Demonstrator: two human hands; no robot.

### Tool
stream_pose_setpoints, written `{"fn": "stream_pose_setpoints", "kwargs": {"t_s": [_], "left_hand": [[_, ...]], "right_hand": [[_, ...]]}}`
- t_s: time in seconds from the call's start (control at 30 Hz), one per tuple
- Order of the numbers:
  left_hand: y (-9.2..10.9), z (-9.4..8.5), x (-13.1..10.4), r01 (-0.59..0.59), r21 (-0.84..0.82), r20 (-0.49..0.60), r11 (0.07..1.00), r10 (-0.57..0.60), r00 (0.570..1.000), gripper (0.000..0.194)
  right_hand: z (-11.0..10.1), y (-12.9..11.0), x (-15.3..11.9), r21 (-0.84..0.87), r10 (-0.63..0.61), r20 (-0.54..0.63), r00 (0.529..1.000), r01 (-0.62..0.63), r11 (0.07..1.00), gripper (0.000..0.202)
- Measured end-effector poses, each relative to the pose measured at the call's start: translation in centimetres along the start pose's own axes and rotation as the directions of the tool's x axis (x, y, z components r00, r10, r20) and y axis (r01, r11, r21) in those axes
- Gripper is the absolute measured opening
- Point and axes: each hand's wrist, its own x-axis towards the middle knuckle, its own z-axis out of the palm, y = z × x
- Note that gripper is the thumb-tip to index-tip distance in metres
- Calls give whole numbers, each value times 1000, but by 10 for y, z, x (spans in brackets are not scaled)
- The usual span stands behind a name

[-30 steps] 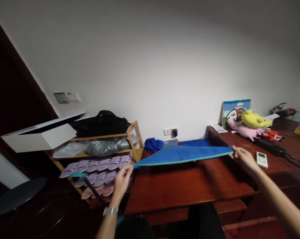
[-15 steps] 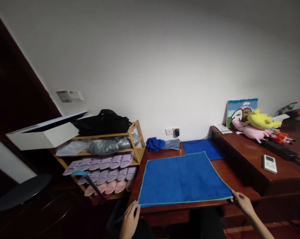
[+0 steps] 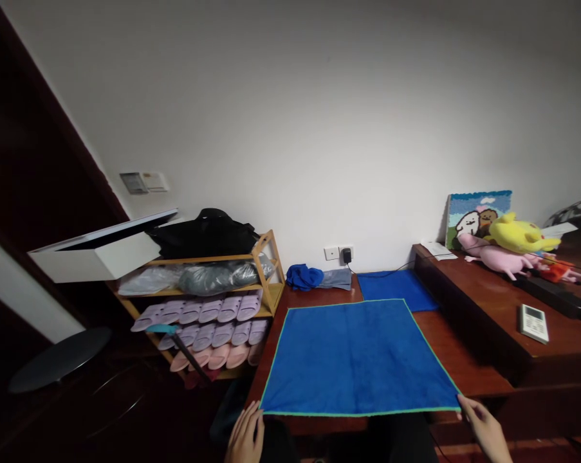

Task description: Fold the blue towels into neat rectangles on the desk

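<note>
Green-edged blue cloth point(image 3: 352, 360) on the table point(image 3: 468, 366)
Left hand point(image 3: 246, 436) pinches its eight-o'clock corner; right hand point(image 3: 483, 424), its four-o'clock corner.

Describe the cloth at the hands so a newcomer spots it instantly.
Find the brown table below the wall socket. Spread across its front, near corners at the left hand and right hand, lies a blue cloth. Bright green edging sets it apart from the blue sheet behind.

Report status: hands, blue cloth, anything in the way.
Left hand at near left corner, right hand gripping near right corner. Blue cloth spread over table. Second blue cloth by its far right corner.
</note>
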Motion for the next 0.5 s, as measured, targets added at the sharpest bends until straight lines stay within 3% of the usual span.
{"fn": "stream_pose_setpoints", "kwargs": {"t_s": [0.2,0.3,0.4,0.47,0.5], "left_hand": [[5,-3,-6,-1,15,-27,1000,1,1000,34],[21,-13,8,43,13,-98,999,-42,994,32],[71,-38,51,152,-71,-227,986,-164,960,32],[126,-67,86,183,-268,-261,946,-254,931,32],[156,-85,101,172,-392,-220,904,-274,936,29]], "right_hand": [[7,15,-3,-29,6,62,998,-4,1000,40],[6,25,-1,-26,3,76,997,-1,1000,42],[-1,35,7,-61,42,57,997,-38,997,43],[-9,42,12,-106,111,51,993,-105,989,41],[-12,46,14,-127,148,47,988,-141,982,40]]}}
